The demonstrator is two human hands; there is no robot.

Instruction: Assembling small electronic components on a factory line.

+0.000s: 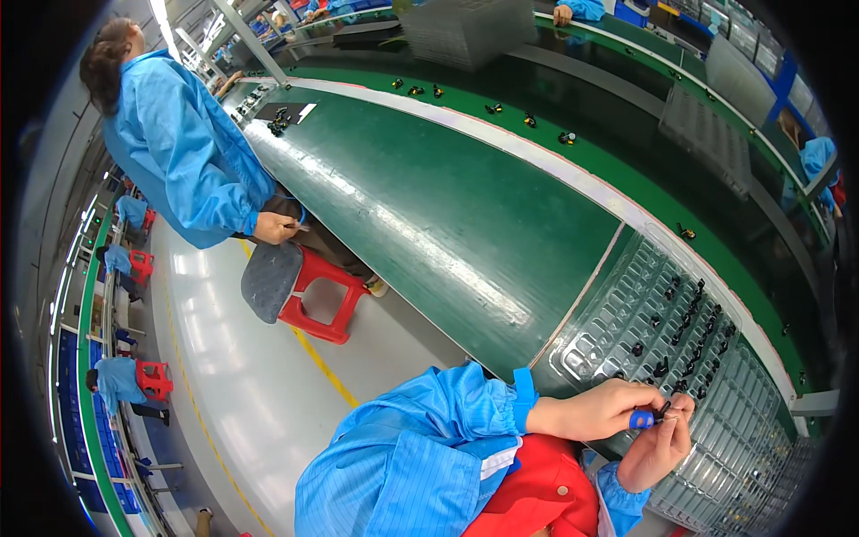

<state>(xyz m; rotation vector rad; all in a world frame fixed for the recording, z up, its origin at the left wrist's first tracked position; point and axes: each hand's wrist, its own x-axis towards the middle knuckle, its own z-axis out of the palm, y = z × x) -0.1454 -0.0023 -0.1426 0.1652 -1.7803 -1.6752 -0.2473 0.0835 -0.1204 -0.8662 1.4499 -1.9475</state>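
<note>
My left hand (pixel 610 408) reaches in from a blue sleeve, its fingers pinched on a small black part (pixel 663 412). A blue band (pixel 641 420) wraps one fingertip of that hand. My right hand (pixel 660 445) meets it from the other side, thumb and fingers closed at the same part. The part's exact kind is too small to tell. Just beyond both hands lies a clear plastic tray (pixel 617 322) with moulded pockets. Several small black parts (pixel 689 313) sit in rows in it.
Stacked clear trays (pixel 734 447) lie to the right. A green table (pixel 412 197) borders a belt (pixel 626 166) carrying small black-and-yellow parts (pixel 530 120). At the left a co-worker in a blue jacket (pixel 179 143) stands by a red stool (pixel 318 295). More black parts (pixel 279 121) lie at the far end.
</note>
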